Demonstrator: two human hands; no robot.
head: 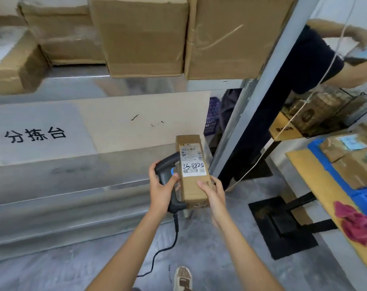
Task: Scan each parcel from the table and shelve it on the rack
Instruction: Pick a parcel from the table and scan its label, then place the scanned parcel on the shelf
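A long narrow cardboard parcel (194, 185) with a white label and handwritten number is held in front of the rack's lower shelf. My right hand (213, 195) grips its near end from the right side. My left hand (162, 189) grips a dark corded barcode scanner (167, 164), thumb on its blue button, right beside the parcel's left edge. The scanner's head lies partly behind the parcel. The metal rack (268, 85) stands ahead, with several large cardboard boxes (144, 36) on its upper shelf.
A flat cardboard sheet (136, 120) lies on the lower shelf next to a sign with characters. At the right, a table (310, 177) carries a blue tray (342, 179) of parcels and a red cloth (354, 221). Another person (316, 59) stands behind the rack post.
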